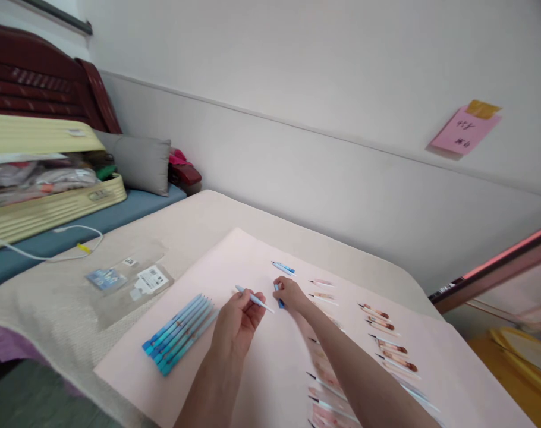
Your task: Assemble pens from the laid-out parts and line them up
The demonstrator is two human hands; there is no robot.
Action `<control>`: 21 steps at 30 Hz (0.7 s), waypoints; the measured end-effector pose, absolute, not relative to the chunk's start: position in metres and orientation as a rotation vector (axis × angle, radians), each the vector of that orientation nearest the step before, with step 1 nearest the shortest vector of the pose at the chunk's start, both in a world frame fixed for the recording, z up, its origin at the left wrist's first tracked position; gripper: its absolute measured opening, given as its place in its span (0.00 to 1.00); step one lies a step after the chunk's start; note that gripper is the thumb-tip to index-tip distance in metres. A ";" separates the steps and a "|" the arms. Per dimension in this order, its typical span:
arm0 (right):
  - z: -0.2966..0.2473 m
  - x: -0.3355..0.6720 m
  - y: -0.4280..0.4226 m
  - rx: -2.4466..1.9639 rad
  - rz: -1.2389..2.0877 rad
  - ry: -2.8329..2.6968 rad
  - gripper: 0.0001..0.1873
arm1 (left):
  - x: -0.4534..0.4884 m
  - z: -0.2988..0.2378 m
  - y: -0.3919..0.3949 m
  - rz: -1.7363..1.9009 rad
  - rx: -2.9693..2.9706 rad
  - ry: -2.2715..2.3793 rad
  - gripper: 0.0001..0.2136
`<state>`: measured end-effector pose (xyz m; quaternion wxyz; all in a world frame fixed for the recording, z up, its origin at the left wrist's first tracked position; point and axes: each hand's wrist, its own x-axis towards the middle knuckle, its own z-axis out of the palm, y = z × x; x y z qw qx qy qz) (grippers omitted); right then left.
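Note:
My left hand (pixel 238 320) is closed around a light blue pen (pixel 254 298) whose tip points right. Just beside it my right hand (pixel 289 293) pinches a small blue pen cap (pixel 279 302) close to the pen's tip. Both hands hover over a pale pink sheet (pixel 235 255) on the table. A row of several blue pens (pixel 180 333) lies side by side to the left of my left hand. Another blue pen (pixel 283 268) lies alone just beyond my right hand. Several pink and brown pens (pixel 381 326) are laid out in rows to the right.
Clear plastic packets with labels (pixel 132 279) lie on the beige tablecloth at the left. A white cable (pixel 52 246) runs over a blue cushion. An open yellow suitcase (pixel 43 178) and a grey pillow (pixel 141 160) sit behind. A pink note (pixel 464 131) sticks to the wall.

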<state>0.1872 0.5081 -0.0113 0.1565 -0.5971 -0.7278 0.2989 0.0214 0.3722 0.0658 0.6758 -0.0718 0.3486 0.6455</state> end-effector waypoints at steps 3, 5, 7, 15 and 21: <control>-0.007 0.185 0.503 -1.662 0.858 -2.042 0.13 | 0.021 0.065 0.373 1.456 -0.174 0.760 0.03; 0.001 0.184 0.494 -1.609 0.869 -2.003 0.14 | 0.021 0.065 0.374 1.455 -0.177 0.755 0.03; 0.012 0.184 0.479 -1.547 0.883 -1.957 0.16 | 0.021 0.064 0.374 1.457 -0.172 0.762 0.02; 0.044 0.205 0.361 -0.911 1.656 -0.786 0.19 | 0.033 0.065 0.369 1.409 -0.081 0.805 0.03; 0.046 0.219 0.316 -0.700 1.889 -0.267 0.18 | 0.062 0.067 0.352 1.355 0.168 0.855 0.02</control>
